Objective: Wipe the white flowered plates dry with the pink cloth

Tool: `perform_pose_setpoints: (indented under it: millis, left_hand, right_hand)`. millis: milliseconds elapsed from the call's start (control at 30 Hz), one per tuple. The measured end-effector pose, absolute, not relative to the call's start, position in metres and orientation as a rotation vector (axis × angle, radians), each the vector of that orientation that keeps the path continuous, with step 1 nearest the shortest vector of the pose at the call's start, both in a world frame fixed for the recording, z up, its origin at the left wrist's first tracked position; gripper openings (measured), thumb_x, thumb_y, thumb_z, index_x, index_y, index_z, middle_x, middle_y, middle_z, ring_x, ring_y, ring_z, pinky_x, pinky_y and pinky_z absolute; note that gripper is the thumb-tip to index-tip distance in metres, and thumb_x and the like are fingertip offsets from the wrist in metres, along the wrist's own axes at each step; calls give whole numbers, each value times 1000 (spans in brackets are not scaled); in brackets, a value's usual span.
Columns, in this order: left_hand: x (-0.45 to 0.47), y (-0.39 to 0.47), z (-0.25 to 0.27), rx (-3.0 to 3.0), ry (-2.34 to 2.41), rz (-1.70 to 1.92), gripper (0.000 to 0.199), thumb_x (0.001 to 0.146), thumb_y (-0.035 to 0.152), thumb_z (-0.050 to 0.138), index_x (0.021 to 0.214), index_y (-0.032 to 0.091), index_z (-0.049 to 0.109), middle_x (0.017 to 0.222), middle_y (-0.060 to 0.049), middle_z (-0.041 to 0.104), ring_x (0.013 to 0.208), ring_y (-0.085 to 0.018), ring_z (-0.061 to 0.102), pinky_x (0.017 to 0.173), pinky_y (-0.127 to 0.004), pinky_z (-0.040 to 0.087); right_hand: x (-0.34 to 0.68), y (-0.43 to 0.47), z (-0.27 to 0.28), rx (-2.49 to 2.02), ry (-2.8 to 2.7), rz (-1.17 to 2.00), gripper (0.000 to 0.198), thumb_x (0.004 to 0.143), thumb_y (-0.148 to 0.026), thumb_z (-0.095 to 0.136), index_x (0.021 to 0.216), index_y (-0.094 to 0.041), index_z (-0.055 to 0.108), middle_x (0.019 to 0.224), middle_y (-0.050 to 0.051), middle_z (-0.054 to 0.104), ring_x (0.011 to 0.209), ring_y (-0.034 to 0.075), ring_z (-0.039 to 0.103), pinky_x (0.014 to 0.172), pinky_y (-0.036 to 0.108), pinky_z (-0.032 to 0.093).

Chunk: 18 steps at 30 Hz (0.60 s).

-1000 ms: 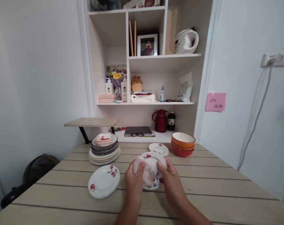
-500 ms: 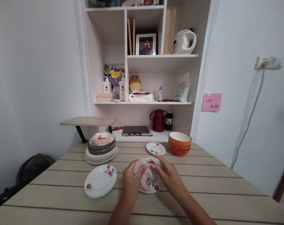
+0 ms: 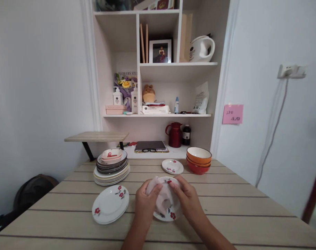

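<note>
Operator: Where's the flowered plate (image 3: 174, 205), and how is it gripped?

Guide: It's at the lower centre of the frame, tilted between your hands. Your right hand (image 3: 188, 196) is clamped on its right rim, thumb over the face; your left hand (image 3: 145, 198) pinches the pale cloth (image 3: 161, 202) against its left side.

Operator: Any advice?

Guide: You seem to be wiping, so press the cloth flat, sweep from middle to rim, and turn the plate to reach the part under your thumb. Mind the stacked plates (image 3: 111, 204) at lower left, near your left hand; the bowls (image 3: 199, 161) sit well apart, right of centre.
</note>
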<state>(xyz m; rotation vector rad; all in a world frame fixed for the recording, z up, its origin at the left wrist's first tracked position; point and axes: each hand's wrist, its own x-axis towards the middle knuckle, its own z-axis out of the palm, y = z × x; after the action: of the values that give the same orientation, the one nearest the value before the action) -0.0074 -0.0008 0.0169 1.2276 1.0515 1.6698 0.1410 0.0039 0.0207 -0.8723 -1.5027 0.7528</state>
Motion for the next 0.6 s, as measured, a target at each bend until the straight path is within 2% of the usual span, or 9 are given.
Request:
perform_pose_setpoints:
  millis: [233,433,600]
  left_hand:
    - [3,-4,14,1047,935,1683,40,66,47,76,84,12,70,70,-3,66,64,-15,58,59,-22,49]
    - [5,-9,18,1021,981,1699,43,65,49,76,86,13,71,71,-3,67,65,-16,60,60,-23,49]
    - [-1,-7,17,1071,1116,1776,41,65,49,76,82,13,72,69,-3,68,63,-16,59,57,-22,48]
  right_hand:
    - [139,4,20,-815,-1254,817,28,82,-46,61,89,-19,66,78,1,61,68,17,50,60,24,43]
    - [135,2,21,-768,-1207,969,27,84,-46,60,94,-21,63,80,1,62,69,18,53,62,26,44]
    - [139,4,26,-785,-1309,1139,31,83,-47,60,102,-22,61,86,3,66,78,22,59,69,30,47]
